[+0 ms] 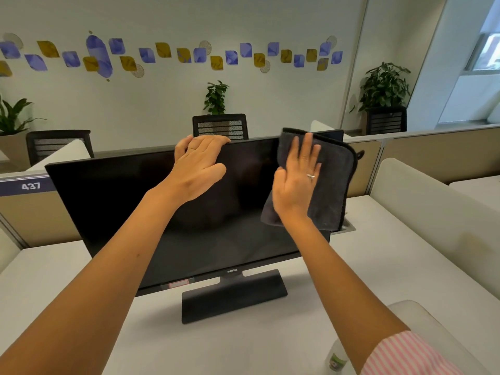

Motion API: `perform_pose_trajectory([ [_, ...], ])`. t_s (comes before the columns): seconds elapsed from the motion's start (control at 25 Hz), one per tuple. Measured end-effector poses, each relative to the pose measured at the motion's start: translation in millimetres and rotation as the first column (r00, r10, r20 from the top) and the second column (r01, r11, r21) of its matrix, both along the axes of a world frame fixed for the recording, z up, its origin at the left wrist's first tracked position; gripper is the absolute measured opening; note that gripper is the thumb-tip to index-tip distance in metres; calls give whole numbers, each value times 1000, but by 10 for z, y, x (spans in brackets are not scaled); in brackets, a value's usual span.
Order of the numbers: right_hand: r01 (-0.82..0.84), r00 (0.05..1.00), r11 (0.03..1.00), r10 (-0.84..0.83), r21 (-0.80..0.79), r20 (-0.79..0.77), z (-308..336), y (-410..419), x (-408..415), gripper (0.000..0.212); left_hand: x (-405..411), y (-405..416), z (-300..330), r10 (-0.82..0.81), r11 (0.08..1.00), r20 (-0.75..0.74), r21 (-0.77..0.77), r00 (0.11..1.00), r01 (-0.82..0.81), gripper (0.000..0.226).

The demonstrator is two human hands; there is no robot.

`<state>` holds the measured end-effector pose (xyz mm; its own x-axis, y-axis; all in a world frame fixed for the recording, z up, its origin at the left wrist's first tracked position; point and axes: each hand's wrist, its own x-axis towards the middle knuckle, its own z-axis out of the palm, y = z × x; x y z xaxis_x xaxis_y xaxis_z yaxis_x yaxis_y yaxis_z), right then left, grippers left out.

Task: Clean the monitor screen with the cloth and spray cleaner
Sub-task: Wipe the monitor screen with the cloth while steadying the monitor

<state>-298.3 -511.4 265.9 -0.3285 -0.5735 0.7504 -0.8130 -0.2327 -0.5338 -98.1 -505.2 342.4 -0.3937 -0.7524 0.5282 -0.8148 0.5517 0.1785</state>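
A black monitor (pixel 113 201) with a dark screen stands on a white desk (pixel 67 272), tilted slightly back on its flat black stand (pixel 232 299). My left hand (pixel 197 166) grips the monitor's top edge, fingers curled over it and thumb on the screen. My right hand (pixel 297 180) lies flat with fingers spread, pressing a dark grey cloth (pixel 332 185) against the upper right part of the screen. The cloth overhangs the monitor's right edge. A spray bottle (pixel 336 358) with a green label stands on the desk at the bottom, partly hidden behind my right arm.
Beige cubicle partitions (pixel 433 155) run behind the desk, one marked 437. Black mesh chairs (pixel 220 127) stand beyond them. White curved dividers (pixel 422 209) border the desk on the right. Potted plants (pixel 384 87) line the far wall.
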Motion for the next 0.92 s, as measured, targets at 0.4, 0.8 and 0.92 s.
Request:
perform_pose_trajectory([
  [0.4,196,956,964,-230,182,185,-173,-12,-279,54,110,139,56,6,999,58,40,998,-8,65],
  [0.8,137,976,982,-157,130,151,-573,88,649,53,1700,566,-433,350,921,-194,-108,916,-374,57],
  [0.92,48,990,997,-56,64,130,-578,137,1085,54,1863,534,-527,321,927,-354,-75,879,-368,56],
])
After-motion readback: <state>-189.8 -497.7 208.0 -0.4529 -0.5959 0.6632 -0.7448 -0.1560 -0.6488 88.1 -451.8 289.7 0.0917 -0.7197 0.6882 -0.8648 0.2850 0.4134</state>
